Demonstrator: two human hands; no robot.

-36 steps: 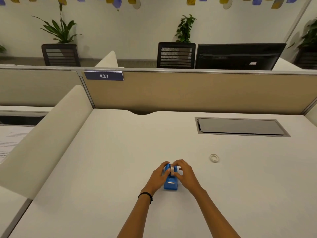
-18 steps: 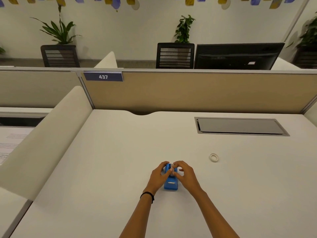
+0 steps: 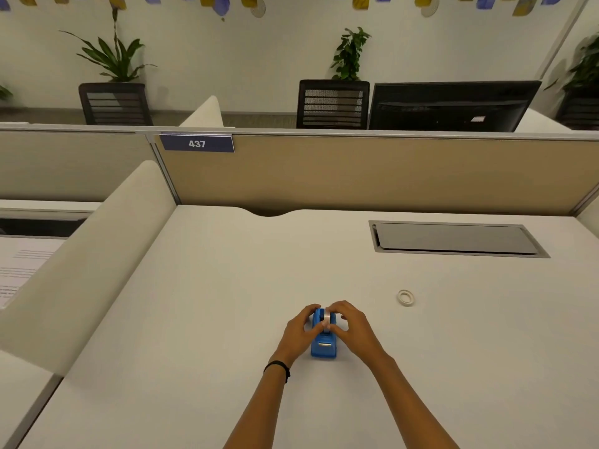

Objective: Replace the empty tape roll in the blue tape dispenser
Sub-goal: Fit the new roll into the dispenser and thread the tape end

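Note:
The blue tape dispenser (image 3: 324, 346) stands on the white desk (image 3: 194, 319), its cutter end toward me. A clear tape roll (image 3: 326, 318) sits in its top slot. My left hand (image 3: 299, 332) grips the dispenser's left side. From the right, my right hand (image 3: 351, 328) reaches over, fingertips resting on the roll. An empty white tape core (image 3: 405, 297) lies flat on the desk, well to the right of both hands.
A grey cable hatch (image 3: 453, 238) is set into the desk at the back right. A tan partition (image 3: 356, 173) with a "437" label closes the far edge. A low cream divider (image 3: 81, 264) runs along the left side.
Both hands stay on the dispenser; the fingers have shifted slightly on top, and the clear roll now shows between them.

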